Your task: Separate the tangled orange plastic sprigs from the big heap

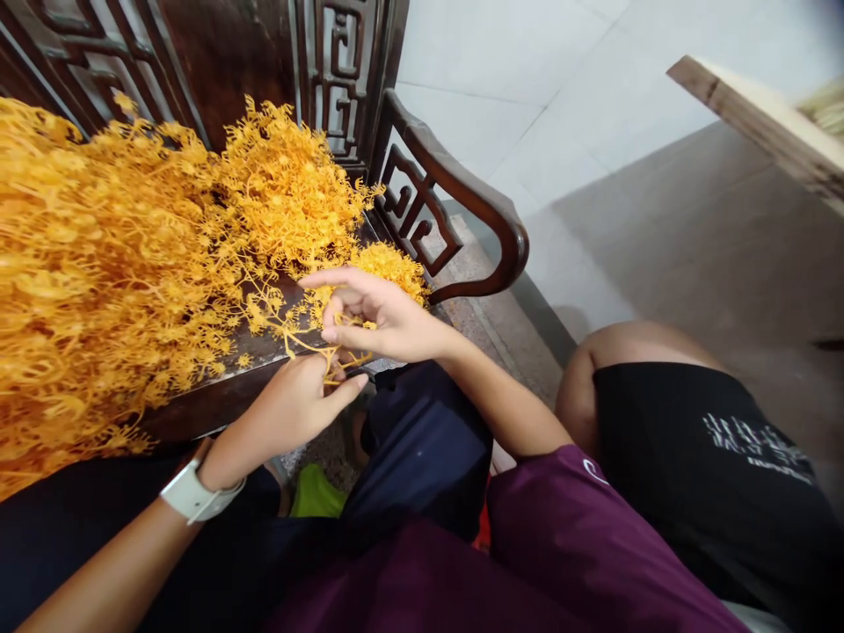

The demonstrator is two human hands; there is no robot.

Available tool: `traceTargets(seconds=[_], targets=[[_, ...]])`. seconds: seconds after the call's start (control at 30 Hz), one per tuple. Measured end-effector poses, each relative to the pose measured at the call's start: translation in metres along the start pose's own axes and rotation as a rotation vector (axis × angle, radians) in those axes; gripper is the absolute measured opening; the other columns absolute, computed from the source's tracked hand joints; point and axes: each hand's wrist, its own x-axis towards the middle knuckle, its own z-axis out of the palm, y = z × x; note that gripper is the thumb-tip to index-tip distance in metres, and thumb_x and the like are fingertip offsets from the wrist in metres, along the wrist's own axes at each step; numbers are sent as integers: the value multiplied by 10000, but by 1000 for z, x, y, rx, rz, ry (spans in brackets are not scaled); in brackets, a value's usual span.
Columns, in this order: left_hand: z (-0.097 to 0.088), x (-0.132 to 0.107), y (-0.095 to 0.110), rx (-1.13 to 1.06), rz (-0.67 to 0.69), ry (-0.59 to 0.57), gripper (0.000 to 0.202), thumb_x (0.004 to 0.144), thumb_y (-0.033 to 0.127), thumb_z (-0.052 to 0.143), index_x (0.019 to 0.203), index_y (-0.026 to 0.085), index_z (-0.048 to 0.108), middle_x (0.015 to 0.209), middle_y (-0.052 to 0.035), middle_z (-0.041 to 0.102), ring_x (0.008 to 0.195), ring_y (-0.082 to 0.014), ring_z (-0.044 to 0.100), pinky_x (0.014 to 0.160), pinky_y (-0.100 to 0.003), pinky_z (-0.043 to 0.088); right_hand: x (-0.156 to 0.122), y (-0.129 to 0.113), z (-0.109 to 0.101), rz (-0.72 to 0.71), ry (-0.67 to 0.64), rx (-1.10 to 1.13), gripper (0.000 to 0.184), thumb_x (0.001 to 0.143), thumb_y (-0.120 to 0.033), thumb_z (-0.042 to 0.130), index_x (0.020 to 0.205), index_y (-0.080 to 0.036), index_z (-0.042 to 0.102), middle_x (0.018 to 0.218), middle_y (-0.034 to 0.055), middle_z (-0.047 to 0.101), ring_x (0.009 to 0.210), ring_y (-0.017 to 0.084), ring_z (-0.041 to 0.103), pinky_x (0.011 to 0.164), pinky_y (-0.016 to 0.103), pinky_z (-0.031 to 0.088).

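Observation:
My left hand point(300, 404), with a pale watch strap on its wrist, is closed around a branching yellow plastic flower sprig point(296, 338). The thumb points right, and the other fingertips are largely hidden behind the hand and the stems. Just above it, my right hand point(389, 316) has thumb and curled fingers pinched at the sprig's right side, with the index finger stretched out to the left. Small yellow bits show between those fingers. A large heap of similar yellow plastic flower sprigs point(125, 255) covers the bench to the left and beyond both hands.
The dark carved wooden bench point(198, 406) has a curved armrest point(488, 207) beyond my right hand. At right a person's knee and black shorts point(699, 457) come close to my elbow. A wooden board edge point(752, 114) juts in at upper right, above the tiled floor point(527, 97).

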Motion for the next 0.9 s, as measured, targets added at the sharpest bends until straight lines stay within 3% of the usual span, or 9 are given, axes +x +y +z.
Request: traceTargets(seconds=[0.1, 0.2, 0.37, 0.47, 0.57, 0.63, 0.7, 0.83, 0.9], targets=[[-4, -5, 11, -163, -52, 41, 484, 1032, 521, 730, 1400, 212, 674, 1477, -164, 761, 1392, -356, 714, 1217, -527, 539, -10, -26, -12, -31, 160, -144, 546, 1037, -439, 753, 1513, -241, 574, 952, 6, 675, 812, 154, 655, 740, 288, 593], [-14, -12, 21, -368, -62, 62, 690, 1010, 513, 773, 1606, 264, 529, 1726, -162, 565, 1577, -340, 570, 1313, -532, 467, -40, -56, -38, -156, 486, -324, 421, 1032, -361, 745, 1442, -305, 666, 893, -10, 672, 660, 114, 564, 577, 248, 494], [-33, -15, 16, -626, -141, 89, 597, 1067, 557, 691, 1597, 311, 564, 1631, -134, 656, 1412, -306, 689, 1170, -436, 575, -129, -104, -131, -621, 1083, -593, 300, 921, -303, 732, 1212, -348, 792, 792, -52, 636, 470, 39, 375, 459, 232, 295], [-39, -12, 12, -590, -210, 129, 502, 1077, 565, 678, 1503, 303, 630, 1426, -95, 770, 1216, -259, 745, 1058, -387, 594, -172, -116, -197, -553, 1499, -713, 347, 972, -123, 487, 1011, -280, 794, 860, -19, 691, 688, 100, 653, 548, 309, 337], [-40, -9, 16, -519, -280, 169, 412, 1077, 546, 681, 1392, 281, 688, 1261, -75, 803, 1115, -245, 739, 1011, -384, 588, -191, -98, -244, -213, 1711, -855, 362, 926, 8, 418, 1043, -206, 686, 857, 27, 745, 599, 82, 604, 533, 280, 355], [-44, -8, 19, -482, -294, 199, 392, 1069, 540, 690, 1366, 284, 700, 1218, -69, 805, 1098, -251, 733, 1013, -396, 581, -195, -72, -261, 238, 1580, -928, 400, 1019, -77, 419, 1363, -151, 608, 1003, 114, 816, 553, 82, 556, 527, 255, 406], [-56, -7, 19, -415, -257, 205, 409, 1061, 567, 688, 1364, 292, 705, 1217, -67, 807, 1123, -267, 730, 1023, -404, 576, -198, -42, -268, 583, 1299, -921, 418, 1080, -209, 492, 1477, -114, 583, 1101, 170, 839, 610, 100, 622, 610, 264, 520], [-102, -4, 6, -18, -120, 196, 451, 1067, 574, 643, 1373, 247, 698, 1264, -82, 790, 1166, -304, 723, 1079, -425, 559, -202, 3, -263, 923, 831, -801, 233, 823, -259, 930, 998, -130, 847, 1000, 159, 868, 849, 217, 784, 925, 371, 628], [-126, 3, -7, 401, -174, 220, 498, 1064, 561, 634, 1391, 193, 704, 1259, -101, 779, 1094, -311, 717, 1121, -477, 537, -203, 14, -255, 995, 707, -762, 175, 720, -165, 984, 830, -135, 850, 874, 152, 855, 766, 227, 778, 895, 391, 630]])
